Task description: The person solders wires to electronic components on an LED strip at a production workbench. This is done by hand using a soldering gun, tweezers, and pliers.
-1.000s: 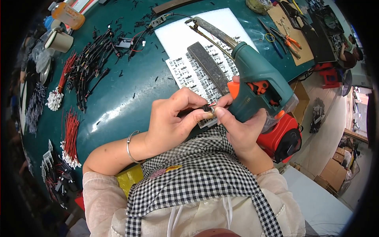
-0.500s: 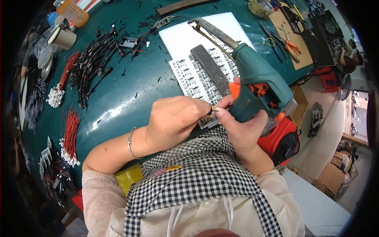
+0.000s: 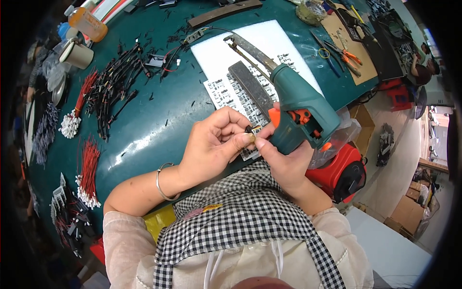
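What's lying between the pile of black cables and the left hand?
In the head view, green tabletop lies between the black cables and the left hand, with a few small black scraps on it.

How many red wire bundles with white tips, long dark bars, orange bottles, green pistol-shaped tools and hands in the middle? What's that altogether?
Red wire bundles: 2
Long dark bars: 2
Orange bottle: 1
Green pistol-shaped tool: 1
Hands in the middle: 2
Total: 8
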### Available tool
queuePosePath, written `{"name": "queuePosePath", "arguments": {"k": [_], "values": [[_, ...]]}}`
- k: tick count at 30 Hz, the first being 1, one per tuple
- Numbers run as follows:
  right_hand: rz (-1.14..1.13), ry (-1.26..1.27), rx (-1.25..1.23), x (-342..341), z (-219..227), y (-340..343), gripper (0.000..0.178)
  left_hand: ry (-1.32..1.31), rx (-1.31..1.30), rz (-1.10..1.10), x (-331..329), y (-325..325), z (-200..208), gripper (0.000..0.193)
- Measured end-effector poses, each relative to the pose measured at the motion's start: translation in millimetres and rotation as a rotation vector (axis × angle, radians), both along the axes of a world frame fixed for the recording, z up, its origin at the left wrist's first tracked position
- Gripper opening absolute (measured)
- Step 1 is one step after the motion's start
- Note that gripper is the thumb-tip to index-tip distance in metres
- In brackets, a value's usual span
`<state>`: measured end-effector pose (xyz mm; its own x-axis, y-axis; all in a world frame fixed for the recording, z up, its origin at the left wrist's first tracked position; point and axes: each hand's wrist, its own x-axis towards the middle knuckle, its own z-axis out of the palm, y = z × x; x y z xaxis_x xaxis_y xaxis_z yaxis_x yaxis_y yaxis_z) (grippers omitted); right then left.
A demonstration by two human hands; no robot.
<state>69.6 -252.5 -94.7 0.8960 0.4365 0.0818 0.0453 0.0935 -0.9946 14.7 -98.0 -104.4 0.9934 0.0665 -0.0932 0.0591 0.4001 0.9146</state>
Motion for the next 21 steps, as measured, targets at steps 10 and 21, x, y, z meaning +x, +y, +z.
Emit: {"name": "queuePosePath", "arguments": {"k": [10,21], "values": [[-0.018,-0.001,0.085,9.3,0.5,-0.5,0.057,0.042,0.013,-0.054,-0.2,-0.5,3.8,0.013],[-0.053,0.103,0.085,10.7,2.6,0.2,0.060,-0.054,0.089,-0.018,-1.7,-0.7,1.2,0.014]]}}
